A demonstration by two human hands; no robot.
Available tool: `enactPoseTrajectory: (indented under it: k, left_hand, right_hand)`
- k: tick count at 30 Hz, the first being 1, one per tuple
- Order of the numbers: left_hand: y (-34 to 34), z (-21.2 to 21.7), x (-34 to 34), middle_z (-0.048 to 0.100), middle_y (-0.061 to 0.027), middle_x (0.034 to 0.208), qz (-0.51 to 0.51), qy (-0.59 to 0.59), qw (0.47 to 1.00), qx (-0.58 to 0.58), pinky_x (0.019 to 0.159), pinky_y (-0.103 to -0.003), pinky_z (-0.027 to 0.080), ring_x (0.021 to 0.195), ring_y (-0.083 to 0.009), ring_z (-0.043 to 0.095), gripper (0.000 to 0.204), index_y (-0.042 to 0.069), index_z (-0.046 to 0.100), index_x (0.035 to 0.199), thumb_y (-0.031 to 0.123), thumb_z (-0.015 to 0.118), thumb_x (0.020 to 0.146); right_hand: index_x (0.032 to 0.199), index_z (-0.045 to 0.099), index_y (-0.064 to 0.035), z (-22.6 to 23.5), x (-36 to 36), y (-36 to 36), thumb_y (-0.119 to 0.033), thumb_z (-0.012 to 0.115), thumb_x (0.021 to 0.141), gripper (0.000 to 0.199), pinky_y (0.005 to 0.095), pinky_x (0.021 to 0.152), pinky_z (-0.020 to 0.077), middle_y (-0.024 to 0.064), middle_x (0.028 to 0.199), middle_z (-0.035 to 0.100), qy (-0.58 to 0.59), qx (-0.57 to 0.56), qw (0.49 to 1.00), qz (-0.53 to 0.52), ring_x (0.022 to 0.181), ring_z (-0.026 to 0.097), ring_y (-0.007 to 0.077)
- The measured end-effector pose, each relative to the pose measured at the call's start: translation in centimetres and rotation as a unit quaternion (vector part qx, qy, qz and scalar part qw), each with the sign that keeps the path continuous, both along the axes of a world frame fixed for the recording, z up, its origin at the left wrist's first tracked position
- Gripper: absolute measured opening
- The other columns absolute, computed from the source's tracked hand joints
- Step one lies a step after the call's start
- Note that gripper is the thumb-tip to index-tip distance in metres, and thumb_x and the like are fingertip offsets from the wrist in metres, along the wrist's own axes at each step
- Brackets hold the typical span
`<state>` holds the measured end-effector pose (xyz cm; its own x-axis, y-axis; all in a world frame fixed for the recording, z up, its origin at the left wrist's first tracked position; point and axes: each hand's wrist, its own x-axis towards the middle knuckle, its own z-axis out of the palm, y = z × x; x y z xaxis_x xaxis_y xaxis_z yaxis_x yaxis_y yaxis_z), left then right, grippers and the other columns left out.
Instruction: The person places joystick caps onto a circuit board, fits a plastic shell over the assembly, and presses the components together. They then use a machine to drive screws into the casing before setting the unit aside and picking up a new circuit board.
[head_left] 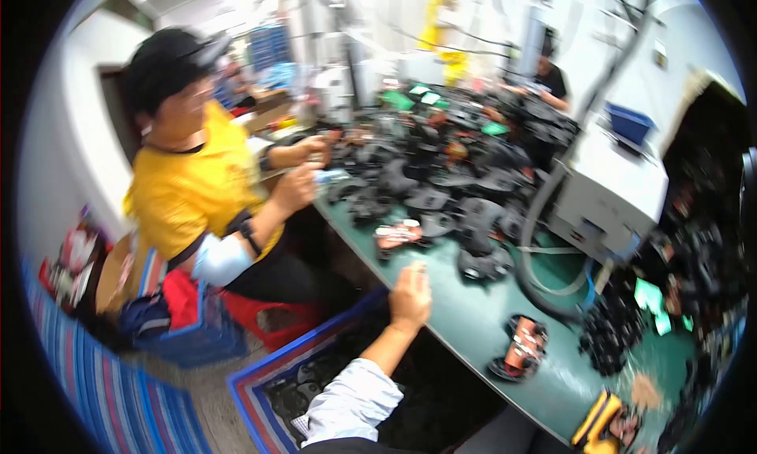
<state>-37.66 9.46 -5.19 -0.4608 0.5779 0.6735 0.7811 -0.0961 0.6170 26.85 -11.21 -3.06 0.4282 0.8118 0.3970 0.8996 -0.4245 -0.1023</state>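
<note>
My left hand (pixel 412 298) is over the near edge of the green table (pixel 441 300), its fingers curled together. Blur hides what they hold, if anything. Just beyond it lies a black part with an orange-brown piece on top (pixel 399 234). To the right, a similar black, orange-topped part (pixel 523 348) lies alone near the table edge. Dark moulded parts (pixel 482 253) lie loose nearby, and many more are heaped further back. My right hand is out of view.
Across the left corner sits a co-worker in a yellow shirt (pixel 197 170), both hands raised over the table. A grey box-shaped machine (pixel 611 190) with a thick hose stands at right. Below me is a blue-rimmed crate (pixel 252 411). A yellow-and-black object (pixel 597 424) lies at lower right.
</note>
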Motion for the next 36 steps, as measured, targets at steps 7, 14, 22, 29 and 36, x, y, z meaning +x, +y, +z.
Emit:
enactPoseTrajectory:
  k: [7,14,22,29,36]
  left_hand:
    - [-0.4,0.8,-2.5,0.06,-0.0138,0.112,-0.009,0.017,1.0,0.003,0.083,-0.033,0.049,0.098,-0.0243,0.059,0.027,0.0,0.056,0.119,0.009,0.058,0.094]
    - [-8.4,6.7,13.5,0.058,-0.0072,0.102,-0.18,-0.148,0.971,-0.06,0.084,-0.028,0.047,0.09,-0.0151,0.056,0.014,-0.003,0.06,0.107,0.004,0.055,0.095]
    - [-12.1,6.4,30.3,0.056,-0.011,0.092,-0.464,-0.146,0.834,-0.26,0.06,-0.027,0.047,0.068,-0.0159,0.054,0.03,0.0,0.065,0.111,0.01,0.07,0.084]
    - [-12.1,5.5,35.2,0.054,-0.0151,0.098,-0.459,-0.05,0.846,-0.266,0.085,-0.035,0.044,0.093,-0.028,0.054,0.034,-0.002,0.064,0.116,0.015,0.068,0.087]
    - [-12.7,5.4,35.5,0.063,-0.0133,0.111,-0.444,-0.28,0.823,-0.215,0.079,-0.029,0.048,0.09,-0.0195,0.061,0.032,-0.005,0.059,0.122,0.009,0.06,0.093]
  right_hand:
    - [0.065,0.044,-0.0001,-0.1,0.2,2.7,-0.02,0.055,0.096,0.038,0.036,0.05,0.033,0.014,0.056,0.039,0.177,0.119,0.973,0.091,0.051,0.04,0.0184]
    - [0.091,0.062,-0.0037,5.2,-3.3,2.3,-0.03,0.051,0.099,0.03,0.0212,0.048,0.0397,0.0007,0.073,0.058,0.435,0.126,0.891,0.028,0.059,0.05,0.0054]
    - [0.109,0.065,-0.0014,4.9,-4.0,4.7,-0.028,0.054,0.098,0.031,0.0231,0.054,0.0456,0.0025,0.083,0.064,0.515,0.029,0.853,0.077,0.066,0.054,0.0071]
    - [0.112,0.065,0.0034,3.8,-3.2,5.1,-0.019,0.056,0.096,0.029,0.022,0.056,0.0484,0.0042,0.089,0.064,0.469,0.0,0.864,0.186,0.071,0.058,0.0073]
    - [0.114,0.063,0.0056,5.8,-6.6,5.6,-0.005,0.053,0.095,0.024,0.0227,0.064,0.0558,0.0071,0.098,0.063,0.58,0.016,0.786,0.216,0.083,0.064,0.0118]
